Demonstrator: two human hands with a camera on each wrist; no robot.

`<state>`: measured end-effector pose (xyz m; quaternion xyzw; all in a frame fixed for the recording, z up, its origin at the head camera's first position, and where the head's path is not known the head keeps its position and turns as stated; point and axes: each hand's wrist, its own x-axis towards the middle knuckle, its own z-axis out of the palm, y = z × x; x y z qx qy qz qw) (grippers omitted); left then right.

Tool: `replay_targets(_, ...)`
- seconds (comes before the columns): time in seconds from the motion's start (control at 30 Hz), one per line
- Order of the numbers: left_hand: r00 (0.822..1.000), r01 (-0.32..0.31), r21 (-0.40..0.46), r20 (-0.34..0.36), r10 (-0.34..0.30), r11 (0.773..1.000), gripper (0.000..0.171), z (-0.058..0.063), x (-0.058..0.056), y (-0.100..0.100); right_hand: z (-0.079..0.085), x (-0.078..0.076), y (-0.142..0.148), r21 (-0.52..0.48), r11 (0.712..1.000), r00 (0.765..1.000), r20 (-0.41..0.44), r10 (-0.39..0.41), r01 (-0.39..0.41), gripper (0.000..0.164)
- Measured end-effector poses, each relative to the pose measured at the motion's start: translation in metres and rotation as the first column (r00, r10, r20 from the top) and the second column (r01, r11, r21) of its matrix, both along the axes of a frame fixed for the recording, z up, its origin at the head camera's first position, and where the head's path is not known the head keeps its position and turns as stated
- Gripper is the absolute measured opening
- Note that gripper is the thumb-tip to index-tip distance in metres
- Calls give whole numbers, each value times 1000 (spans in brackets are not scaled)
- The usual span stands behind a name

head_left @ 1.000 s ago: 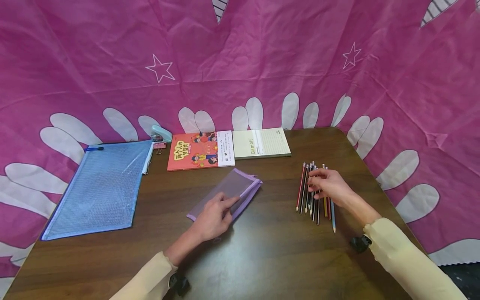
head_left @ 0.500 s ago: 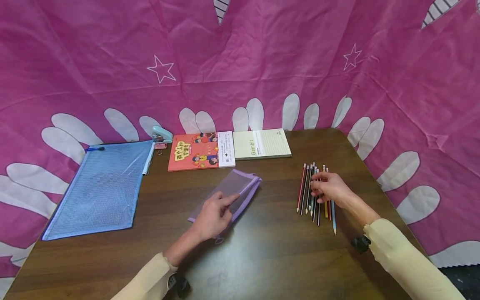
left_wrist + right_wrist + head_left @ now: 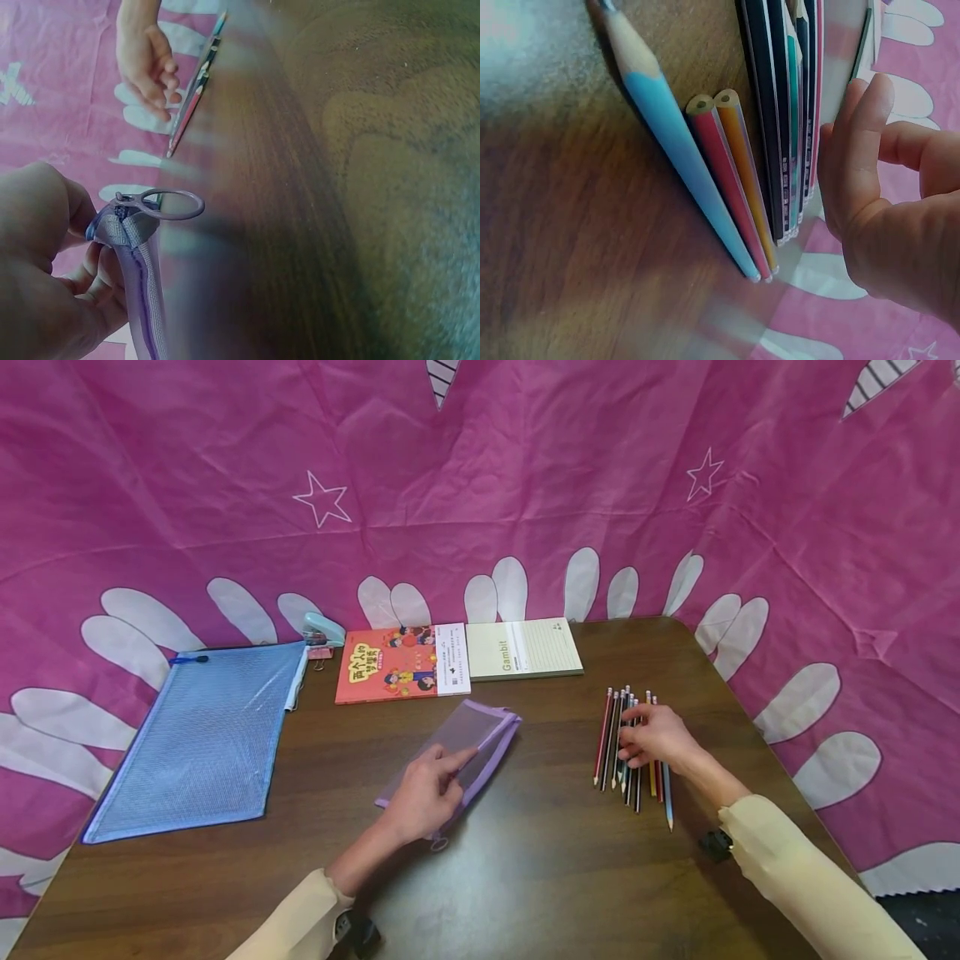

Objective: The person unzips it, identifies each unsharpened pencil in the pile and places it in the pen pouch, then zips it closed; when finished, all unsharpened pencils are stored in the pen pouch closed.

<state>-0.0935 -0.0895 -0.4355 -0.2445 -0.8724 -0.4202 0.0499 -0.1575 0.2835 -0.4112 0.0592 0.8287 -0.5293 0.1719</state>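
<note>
My left hand (image 3: pixel 426 793) grips a purple mesh zip pouch (image 3: pixel 465 731) with the index finger stretched along its top. In the left wrist view the thumb and fingers close on the pouch (image 3: pixel 139 292) near its zip end, where a pull ring (image 3: pixel 176 204) sticks out. My right hand (image 3: pixel 660 737) hovers over a row of pencils (image 3: pixel 606 739), its fingers loosely bent. The right wrist view shows that hand (image 3: pixel 885 195) with nothing between its fingers. Beside it lie a light-blue pencil (image 3: pixel 682 161), red and yellow pencils, and several dark ones.
A blue mesh zip folder (image 3: pixel 198 743) lies at the left of the wooden table (image 3: pixel 525 877). Along the back are a light-blue stapler (image 3: pixel 324 628), a pink binder clip (image 3: pixel 320 652), an orange book (image 3: pixel 393 664) and a cream notebook (image 3: pixel 523 648). Pink cloth (image 3: pixel 525 460) hangs behind.
The pouch has tilted slightly in my left hand, and its pull ring now shows below the hand. My right hand stays over the pencils, with only a slight shift of the fingers.
</note>
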Motion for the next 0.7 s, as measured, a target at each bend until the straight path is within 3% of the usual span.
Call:
replay_targets(0.2,1000,-5,0,-7,5,1000,55,-1,1,1,-3,-4,-9,78,997,1000,-20,-18,20,46)
replay_targets(0.47,997,12,0,77,-12,1000,56,0,6,0,-7,-4,-17,184,982,998,-59,-21,31,47)
replay_targets(0.7,996,32,12,88,-33,999,56,-2,10,0,-6,-4,-20,222,975,999,-44,-14,24,48)
